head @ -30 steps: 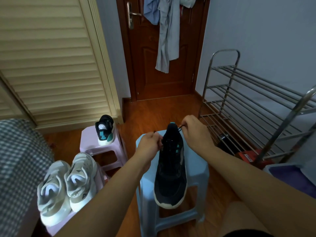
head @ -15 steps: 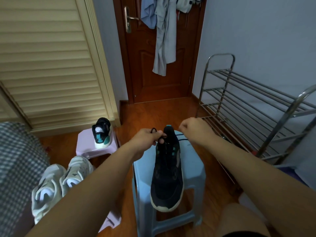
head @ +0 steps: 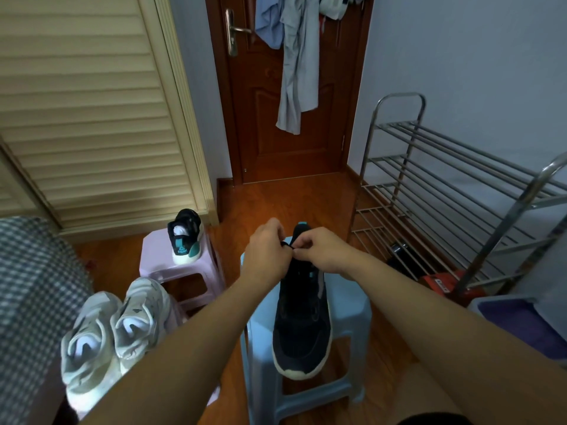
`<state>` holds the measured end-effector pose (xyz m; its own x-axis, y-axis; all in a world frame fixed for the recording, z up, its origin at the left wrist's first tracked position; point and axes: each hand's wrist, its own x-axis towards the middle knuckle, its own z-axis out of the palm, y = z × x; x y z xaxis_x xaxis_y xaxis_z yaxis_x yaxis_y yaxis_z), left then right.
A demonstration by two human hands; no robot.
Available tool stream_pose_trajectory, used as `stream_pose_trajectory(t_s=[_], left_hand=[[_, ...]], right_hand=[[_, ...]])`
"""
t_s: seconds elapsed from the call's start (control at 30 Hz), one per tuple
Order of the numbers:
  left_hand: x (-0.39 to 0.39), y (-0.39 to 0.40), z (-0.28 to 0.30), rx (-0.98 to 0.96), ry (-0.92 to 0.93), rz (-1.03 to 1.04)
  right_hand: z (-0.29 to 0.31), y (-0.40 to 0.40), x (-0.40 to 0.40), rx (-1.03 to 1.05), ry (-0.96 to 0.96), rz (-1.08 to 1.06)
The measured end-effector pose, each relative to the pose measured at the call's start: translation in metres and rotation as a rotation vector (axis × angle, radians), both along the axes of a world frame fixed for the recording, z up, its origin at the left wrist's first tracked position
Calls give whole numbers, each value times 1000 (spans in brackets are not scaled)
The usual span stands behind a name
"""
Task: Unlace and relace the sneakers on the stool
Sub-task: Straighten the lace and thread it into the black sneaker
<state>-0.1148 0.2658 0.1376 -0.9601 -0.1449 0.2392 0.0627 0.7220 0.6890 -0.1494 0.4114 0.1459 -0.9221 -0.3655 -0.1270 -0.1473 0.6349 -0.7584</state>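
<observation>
Now | two hands, left (head: 266,256) and right (head: 319,248), pinching lace (head: 288,246) | four sneakers | two stools

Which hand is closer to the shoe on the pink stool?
Left. The left hand works at the black sneaker on the side toward the shoe on the pink stool; the right hand is on the far side.

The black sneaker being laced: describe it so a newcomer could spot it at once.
Find the light blue stool in front of the brown door. The black sneaker lies on it, its white-edged toe overhanging toward the camera. Unlike its mate on the pink stool, both hands are at its laces.
</observation>
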Motion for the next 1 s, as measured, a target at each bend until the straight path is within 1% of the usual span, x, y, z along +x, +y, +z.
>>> stream_pose_trajectory(t_s=[0.03, 0.1, 0.17, 0.2, 0.23, 0.3, 0.37, 0.4, 0.43, 0.47, 0.5, 0.53, 0.57, 0.6, 0.67, 0.7, 0.73, 0.8, 0.83, 0.9, 0.93, 0.97, 1.0], left_hand=[[2, 3, -5, -35, 95, 7], [2, 4, -15, -41, 180, -2], [-2, 2, -23, -85, 164, 6], [-3, -1, -26, -144, 133, 4], [-4, -4, -26, -222, 101, -6], [-6, -10, -24, -346, 40, -29], [-9, -15, -17, -382, -4, -65], [-11, -18, -13, -386, -24, -91], [-12, -21, -7, -390, -45, -124], [-12, -25, -3, -398, -71, -160], [-9, -28, 0, -409, -103, -197], [-5, -31, 1, -404, -149, -235], [0, -33, -1, -368, -209, -277], [6, -33, -5, -311, -277, -309], [13, -32, -11, -249, -391, -319], [15, -30, -14, -230, -419, -297], [15, -30, -15, -211, -432, -269], [19, -31, -17, -205, -382, -191], [23, -32, -20, -212, -315, -126], [37, -28, -28, -200, -180, 6], [47, -20, -33, -191, -149, 21], [56, -10, -38, -197, -131, -15], [65, 2, -43, -252, -133, -75]], right_hand=[[1, 1, -1, -6, -26, -3], [3, 6, -3, -54, -67, -22], [5, 13, -5, -117, -111, -5], [5, 17, -6, -124, -123, 21], [6, 18, -6, -118, -119, 46], [5, 18, -10, -69, -54, 65], [6, 12, -13, 25, 110, 63], [6, 10, -15, 106, 259, 84], [9, 10, -18, 213, 463, 135], [10, 13, -23, 348, 673, 213], [11, 18, -27, 501, 835, 300], [8, 26, -32, 679, 924, 355], [5, 35, -37, 832, 952, 371], [-1, 43, -39, 929, 934, 383], [-13, 47, -37, 1015, 911, 389], [-16, 44, -36, 1021, 916, 395], [-18, 41, -37, 981, 929, 386], [-19, 38, -43, 856, 953, 338], [-17, 39, -44, 816, 937, 315], [-14, 44, -46, 745, 847, 256], [-12, 45, -46, 718, 771, 238], [-11, 44, -46, 714, 696, 240], [-9, 41, -44, 726, 635, 259]])
